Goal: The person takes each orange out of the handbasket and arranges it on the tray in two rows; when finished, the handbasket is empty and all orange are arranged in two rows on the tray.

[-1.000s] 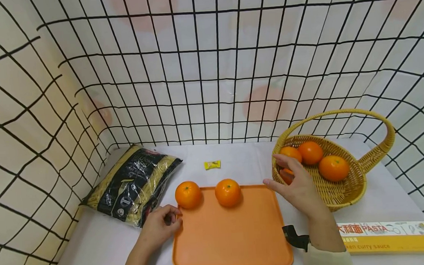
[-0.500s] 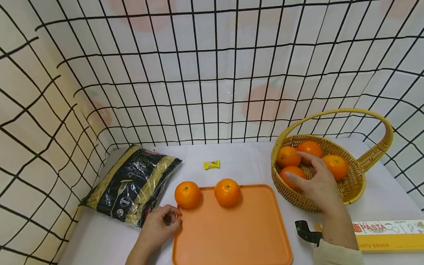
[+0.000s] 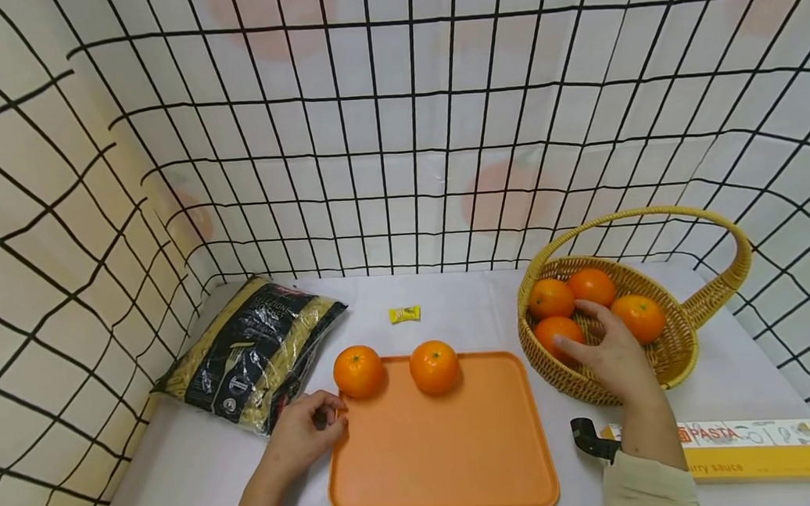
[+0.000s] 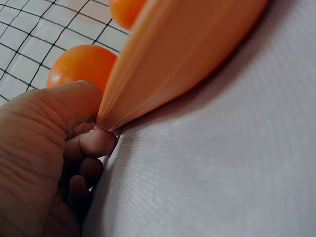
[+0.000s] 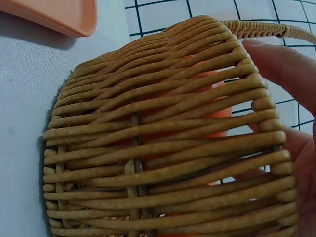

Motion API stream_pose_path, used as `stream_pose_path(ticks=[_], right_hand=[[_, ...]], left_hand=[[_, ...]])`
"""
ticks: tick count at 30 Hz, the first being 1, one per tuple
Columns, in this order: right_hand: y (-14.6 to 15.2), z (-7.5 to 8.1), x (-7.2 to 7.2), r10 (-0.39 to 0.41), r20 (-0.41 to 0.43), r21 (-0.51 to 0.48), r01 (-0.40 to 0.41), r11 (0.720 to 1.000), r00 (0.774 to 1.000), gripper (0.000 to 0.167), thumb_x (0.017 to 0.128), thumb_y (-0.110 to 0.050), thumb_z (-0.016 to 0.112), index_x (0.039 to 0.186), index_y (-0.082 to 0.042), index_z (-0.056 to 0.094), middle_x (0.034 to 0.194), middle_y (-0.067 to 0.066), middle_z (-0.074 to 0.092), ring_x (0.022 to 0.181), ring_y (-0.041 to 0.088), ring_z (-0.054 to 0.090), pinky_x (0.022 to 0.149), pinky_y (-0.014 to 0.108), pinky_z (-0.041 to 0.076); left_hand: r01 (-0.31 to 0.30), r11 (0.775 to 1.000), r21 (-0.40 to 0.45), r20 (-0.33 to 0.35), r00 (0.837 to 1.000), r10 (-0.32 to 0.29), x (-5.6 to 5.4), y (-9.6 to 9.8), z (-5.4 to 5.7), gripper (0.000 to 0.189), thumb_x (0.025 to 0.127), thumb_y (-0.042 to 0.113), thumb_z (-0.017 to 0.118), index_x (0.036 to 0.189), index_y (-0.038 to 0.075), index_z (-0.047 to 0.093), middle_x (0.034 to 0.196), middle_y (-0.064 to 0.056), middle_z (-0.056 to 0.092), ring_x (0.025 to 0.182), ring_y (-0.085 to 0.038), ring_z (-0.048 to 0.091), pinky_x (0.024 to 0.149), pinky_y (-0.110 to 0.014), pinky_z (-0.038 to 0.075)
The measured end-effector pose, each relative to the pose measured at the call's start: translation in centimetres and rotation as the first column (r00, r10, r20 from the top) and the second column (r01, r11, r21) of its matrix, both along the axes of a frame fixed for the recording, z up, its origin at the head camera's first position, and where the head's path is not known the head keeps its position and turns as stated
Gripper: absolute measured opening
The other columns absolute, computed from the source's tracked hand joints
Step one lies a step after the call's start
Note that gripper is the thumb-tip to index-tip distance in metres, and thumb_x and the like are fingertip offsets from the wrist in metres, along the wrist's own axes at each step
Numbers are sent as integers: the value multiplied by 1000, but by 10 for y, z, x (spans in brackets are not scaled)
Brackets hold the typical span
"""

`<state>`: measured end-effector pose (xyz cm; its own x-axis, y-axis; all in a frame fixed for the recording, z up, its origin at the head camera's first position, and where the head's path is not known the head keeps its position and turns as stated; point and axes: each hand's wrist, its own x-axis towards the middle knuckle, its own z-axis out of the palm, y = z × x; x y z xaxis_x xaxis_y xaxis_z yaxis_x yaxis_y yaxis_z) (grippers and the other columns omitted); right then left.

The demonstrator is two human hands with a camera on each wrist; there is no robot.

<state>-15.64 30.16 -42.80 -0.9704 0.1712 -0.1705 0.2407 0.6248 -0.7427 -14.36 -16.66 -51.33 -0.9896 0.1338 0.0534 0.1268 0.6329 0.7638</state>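
Note:
In the head view my left hand [image 3: 305,436] is at the left edge of the orange tray [image 3: 440,454]. The left wrist view has its thumb and index finger pinching the tray's rim [image 4: 111,118]. Two oranges sit along the tray's far side, one at the far left corner [image 3: 358,371] and one near the middle [image 3: 434,367]. My right hand [image 3: 620,359] reaches into the wicker basket [image 3: 680,351], thumb and fingers spread beside the front left orange [image 3: 557,336]. Three more oranges lie around it: back left [image 3: 551,298], back [image 3: 592,287] and right [image 3: 638,318]. Basket weave hides much of this hand in the right wrist view.
A black pasta bag [image 3: 250,354] lies left of the tray. Behind the tray is a small yellow wrapped piece [image 3: 404,314]. A long pasta box [image 3: 764,451] lies right of my right forearm. The basket's tall handle [image 3: 656,212] arches over it; black-lined walls stand behind and beside.
My right hand has moved right and down into the basket, uncovering the left oranges. The left hand, tray and the two oranges at the tray stay as they were.

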Motion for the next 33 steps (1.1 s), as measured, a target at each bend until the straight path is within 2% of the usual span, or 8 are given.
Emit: stream_pose_path(ticks=[6,16,23,29,33], right_hand=[[0,-1,-3,39,33,25,-40,999,999,98,86,-64,70,161,-21,25,158,27,37,140,47,41,106,70,36],[2,-2,-4,85,57,65,-89,994,995,92,88,-60,70,161,-25,26,156,30,37,135,48,44,106,70,36],[2,-7,-7,150,33,127,-153,980,988,82,91,-48,72,158,-23,32,156,31,37,136,51,43,107,73,34],[0,-7,-6,175,21,162,-176,971,984,78,93,-42,70,158,-21,33,155,31,38,136,52,44,107,73,34],[-1,-7,-9,188,13,183,-187,965,982,75,93,-41,69,157,-21,35,155,29,40,135,50,46,108,71,35]], left_hand=[[-3,1000,3,2,1000,3,0,0,0,20,80,9,81,88,23,69,75,9,56,75,-7,51,69,-22,44],[-3,1000,7,2,1000,3,-1,2,1,20,79,8,81,88,22,69,74,9,56,74,-6,51,69,-22,44],[-11,1000,-3,6,1000,11,-1,1,0,20,79,10,82,88,22,69,74,10,56,75,-6,50,70,-22,44],[-11,1000,10,21,1000,11,1,1,-1,20,80,10,82,88,23,69,75,9,57,75,-6,51,70,-22,44],[-9,1000,0,-4,1000,9,0,0,0,21,80,10,82,88,23,69,75,9,57,74,-5,51,69,-21,44]])
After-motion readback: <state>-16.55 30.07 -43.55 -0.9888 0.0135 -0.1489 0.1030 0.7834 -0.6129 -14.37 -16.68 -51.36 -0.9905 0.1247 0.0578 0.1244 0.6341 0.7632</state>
